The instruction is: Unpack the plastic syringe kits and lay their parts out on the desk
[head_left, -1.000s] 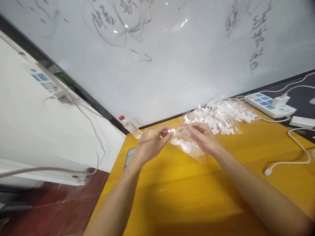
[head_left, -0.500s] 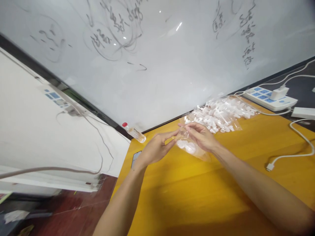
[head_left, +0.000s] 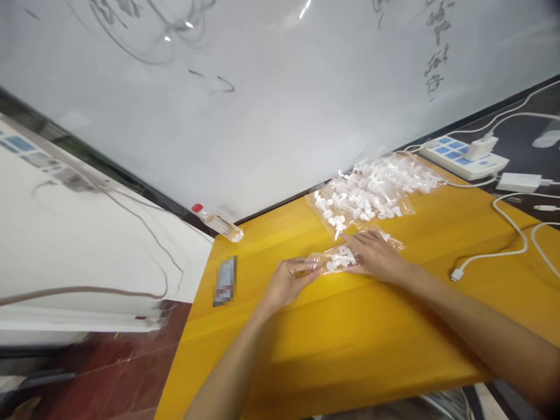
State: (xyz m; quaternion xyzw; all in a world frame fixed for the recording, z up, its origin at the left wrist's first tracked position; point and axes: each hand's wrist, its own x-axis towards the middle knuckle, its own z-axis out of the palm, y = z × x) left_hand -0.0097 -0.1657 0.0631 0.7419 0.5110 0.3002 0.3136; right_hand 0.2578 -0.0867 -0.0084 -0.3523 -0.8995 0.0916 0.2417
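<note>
A clear plastic bag (head_left: 339,258) with small white plastic parts inside lies low over the yellow table, between my two hands. My left hand (head_left: 289,282) is closed on the bag's left end, thumb and fingers pinched together. Across the bag's right part lies my right hand (head_left: 378,255), gripping it with the thumb on the near side and the fingers on the far side. The palm and fingers hide some of that bag. Just beyond the hands, several more clear bags (head_left: 367,189) of similar white parts are heaped against the whiteboard.
A red-capped bottle (head_left: 223,226) stands by the whiteboard (head_left: 271,134) at the table's left corner. A phone (head_left: 225,281) lies nearer. On the right are a power strip (head_left: 464,157), a white adapter (head_left: 518,182) and a cable plug (head_left: 457,274) on the yellow table (head_left: 350,332).
The bag has come down from a raised, hanging position to lie flat near the table. My right hand has moved from its top edge onto its right part. The view has shifted.
</note>
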